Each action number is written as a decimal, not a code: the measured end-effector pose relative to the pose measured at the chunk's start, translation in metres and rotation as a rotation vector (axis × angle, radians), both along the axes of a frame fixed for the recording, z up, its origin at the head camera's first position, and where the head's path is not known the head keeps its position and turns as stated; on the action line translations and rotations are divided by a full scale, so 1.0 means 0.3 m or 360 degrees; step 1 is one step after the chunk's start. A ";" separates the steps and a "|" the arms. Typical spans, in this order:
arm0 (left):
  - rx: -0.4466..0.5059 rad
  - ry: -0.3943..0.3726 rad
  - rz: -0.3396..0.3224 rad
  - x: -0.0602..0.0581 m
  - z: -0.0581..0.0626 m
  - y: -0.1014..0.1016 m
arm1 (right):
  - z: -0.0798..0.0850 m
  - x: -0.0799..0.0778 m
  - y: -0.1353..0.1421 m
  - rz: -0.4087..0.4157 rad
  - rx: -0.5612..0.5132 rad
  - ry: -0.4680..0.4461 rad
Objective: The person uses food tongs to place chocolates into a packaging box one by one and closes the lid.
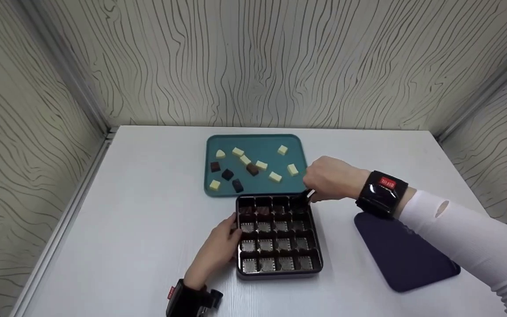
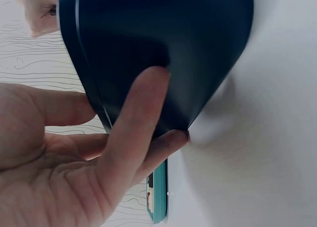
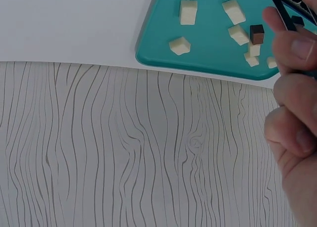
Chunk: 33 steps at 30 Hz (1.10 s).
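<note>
A black compartment box (image 1: pixel 280 276) lies on the table, with brown chocolates (image 1: pixel 262 210) in compartments of its far row. My left hand (image 1: pixel 218 246) grips its left wall, thumb at the rim; in the left wrist view several fingers press its dark outer side (image 2: pixel 198 48). Over the box's far right corner, my right hand (image 1: pixel 330 178) holds a slim black tool (image 3: pixel 281 9) that looks like tongs. The tool's tip is down at the far right compartment; whether it holds a chocolate is hidden. Behind the box, a teal tray (image 1: pixel 253 140) bears white chocolates (image 1: pixel 275 177) and dark chocolates (image 1: pixel 237 185).
A dark blue flat panel (image 1: pixel 405 255), like a lid, lies right of the box beneath my right forearm. The white table (image 1: pixel 148 220) ends at a wood-patterned wall (image 1: pixel 253 66) behind the tray.
</note>
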<state>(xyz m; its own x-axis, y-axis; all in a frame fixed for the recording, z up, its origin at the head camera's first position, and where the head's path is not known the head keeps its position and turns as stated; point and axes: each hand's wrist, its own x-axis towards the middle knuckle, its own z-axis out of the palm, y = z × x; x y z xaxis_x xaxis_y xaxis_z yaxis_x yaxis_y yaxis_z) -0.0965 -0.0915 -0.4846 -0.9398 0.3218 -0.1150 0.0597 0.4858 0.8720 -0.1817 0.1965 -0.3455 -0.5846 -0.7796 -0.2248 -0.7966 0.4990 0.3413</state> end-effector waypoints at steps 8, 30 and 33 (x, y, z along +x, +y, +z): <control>-0.0002 0.0007 -0.0009 0.001 -0.003 -0.001 | 0.063 0.019 0.073 -0.0094 -0.0196 -0.0095; 0.0005 0.0013 -0.0004 0.001 -0.002 -0.003 | -0.039 -0.067 0.127 -0.1118 -0.0680 -0.0118; 0.0003 0.0008 -0.0003 -0.001 -0.004 -0.001 | -0.060 -0.088 0.109 -0.1190 -0.0678 -0.0120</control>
